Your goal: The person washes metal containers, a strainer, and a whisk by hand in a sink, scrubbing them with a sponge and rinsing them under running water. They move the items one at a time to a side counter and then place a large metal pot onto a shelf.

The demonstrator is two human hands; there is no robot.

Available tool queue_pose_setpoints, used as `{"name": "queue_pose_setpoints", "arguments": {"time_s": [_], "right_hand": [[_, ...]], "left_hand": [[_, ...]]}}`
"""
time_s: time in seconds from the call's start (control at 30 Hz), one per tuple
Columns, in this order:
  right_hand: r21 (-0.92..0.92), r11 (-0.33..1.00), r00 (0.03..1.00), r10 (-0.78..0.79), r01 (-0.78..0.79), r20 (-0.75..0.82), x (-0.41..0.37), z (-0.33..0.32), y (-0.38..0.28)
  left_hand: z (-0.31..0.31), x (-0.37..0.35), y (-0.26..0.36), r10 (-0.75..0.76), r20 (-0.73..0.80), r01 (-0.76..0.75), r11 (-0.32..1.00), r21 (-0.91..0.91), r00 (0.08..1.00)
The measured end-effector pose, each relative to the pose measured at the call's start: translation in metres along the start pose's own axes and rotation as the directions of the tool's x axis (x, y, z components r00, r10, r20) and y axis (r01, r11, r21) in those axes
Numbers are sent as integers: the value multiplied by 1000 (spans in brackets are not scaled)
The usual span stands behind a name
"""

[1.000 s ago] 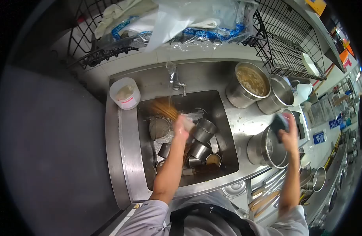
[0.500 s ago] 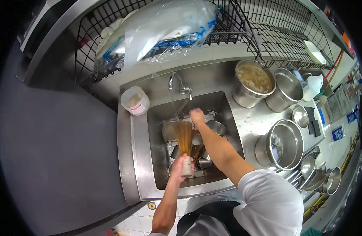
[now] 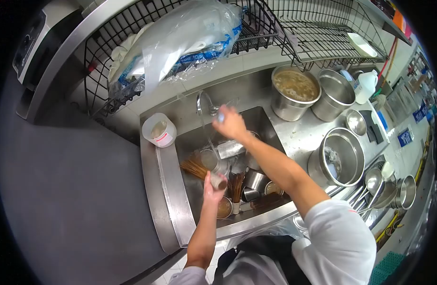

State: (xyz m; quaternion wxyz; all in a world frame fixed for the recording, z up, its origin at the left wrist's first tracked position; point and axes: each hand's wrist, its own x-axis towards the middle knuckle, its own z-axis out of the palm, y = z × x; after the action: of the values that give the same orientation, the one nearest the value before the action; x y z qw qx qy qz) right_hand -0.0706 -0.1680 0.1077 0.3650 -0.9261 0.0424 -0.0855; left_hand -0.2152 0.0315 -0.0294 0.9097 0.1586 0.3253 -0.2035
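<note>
My left hand [image 3: 213, 188] is wrapped round the pale handle of a bristle brush [image 3: 195, 167], whose brown bristles point left over the sink [image 3: 183, 190]. My right hand [image 3: 229, 122] is up beside the faucet [image 3: 200, 102], its fingers closed near the tap lever; what they hold, if anything, is hidden. Water runs from the spout into the sink. Below lie a second bristle brush [image 3: 236, 186], a metal container [image 3: 255, 180], a rectangular metal pan [image 3: 231, 148] and other metal pieces.
A white plastic tub [image 3: 159, 129] stands on the sink's left ledge. To the right are a pot of brownish liquid [image 3: 296, 90], an empty-looking pot [image 3: 336, 95], a large pot [image 3: 336, 156] and ladles [image 3: 373, 181]. A wire rack [image 3: 318, 38] with plastic bags [image 3: 190, 38] hangs above.
The brush in my left hand has swung from upright under the water to pointing left. My right hand has risen from inside the sink to the faucet. The view has shifted slightly.
</note>
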Motion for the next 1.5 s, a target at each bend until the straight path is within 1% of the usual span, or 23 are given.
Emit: {"name": "queue_pose_setpoints", "arguments": {"time_s": [0.03, 0.1, 0.13, 0.17, 0.27, 0.33, 0.43, 0.47, 0.5, 0.63, 0.77, 0.8, 0.83, 0.97, 1.03, 1.1, 1.17, 1.2, 1.27, 1.3, 1.4, 1.43, 1.5], "right_hand": [[-64, 993, 990, -89, 96, 114, -33, 4, -11], [-267, 905, 942, -303, 332, 144, -102, 44, -13], [-251, 893, 925, -335, 373, 180, -123, 59, -8], [-234, 879, 904, -372, 416, 211, -127, 68, -1], [-85, 975, 929, 223, -207, 295, -103, 79, 20], [-77, 957, 921, 289, -279, 261, -91, 75, 21], [3, 903, 864, 409, -429, 295, -84, 59, 10], [187, 828, 831, 461, -529, 311, -87, 55, 9], [360, 714, 798, 504, -600, 331, -89, 42, 5], [132, 933, 922, 352, -333, -159, -108, -16, 7], [131, 936, 754, 341, -326, -562, -180, -142, 21], [-106, 943, 705, 157, -315, -692, -198, -174, 38], [-188, 887, 681, 173, -422, -712, -214, -200, 63], [-394, 511, 644, 633, -764, -429, -250, -245, 145], [-538, 610, 802, 319, -581, -505, -230, -229, 134], [-250, 939, 868, 87, -235, -488, -178, -178, 112], [-124, 992, 985, -21, 0, -171, -112, -112, 47], [19, 999, 998, -26, 25, 57, -78, -85, 13], [66, 975, 967, -221, 214, 126, -13, -5, -4], [54, 979, 975, -203, 198, 87, 18, 45, -1], [-299, 943, 886, 9, 147, 464, 41, 45, -80], [-404, 889, 842, 41, 214, 538, 47, 41, -100], [-532, 728, 741, 50, 433, 670, 53, 51, -99]], "left_hand": [[-1, 26, 1, -83, 22, 85, 990, -113, 996], [45, 8, -15, -22, 261, -15, 990, 141, 965], [5, 78, -16, -9, 561, 7, 1000, 5, 828], [21, 58, -28, 102, 505, -91, 995, -46, 857], [52, 42, -21, -17, 241, 19, 1000, -6, 970], [56, 65, -26, 63, 132, -77, 991, 110, 989], [58, 97, -3, 22, 249, -68, 982, 175, 968], [71, 92, -6, 209, 192, -247, 948, 201, 959], [77, 101, -6, 153, 241, -184, 976, 112, 958], [91, 144, -3, 88, 393, 51, 943, -330, 915], [121, 150, -12, 164, 358, 90, 797, -597, 919], [123, 153, -10, 209, 365, 70, 780, -622, 907], [126, 147, -8, 175, 352, 102, 759, -643, 919], [126, 124, -2, 148, 258, 88, 689, -719, 955], [116, 126, -3, 252, 220, -6, 671, -741, 942], [103, 164, 18, 200, 94, -50, 614, -788, 975], [101, 199, 31, 219, 71, -86, 633, -770, 973], [103, 194, 35, 115, 175, 70, 608, -791, 978], [99, 192, 40, 83, 263, 141, 671, -728, 961], [111, 172, 37, 74, 313, 170, 711, -682, 947], [125, 147, 45, 74, 540, 212, 869, -448, 838], [114, 167, 49, 39, 809, 429, 833, -350, 586], [115, 161, 40, 139, 568, 119, 912, -393, 811]]}}
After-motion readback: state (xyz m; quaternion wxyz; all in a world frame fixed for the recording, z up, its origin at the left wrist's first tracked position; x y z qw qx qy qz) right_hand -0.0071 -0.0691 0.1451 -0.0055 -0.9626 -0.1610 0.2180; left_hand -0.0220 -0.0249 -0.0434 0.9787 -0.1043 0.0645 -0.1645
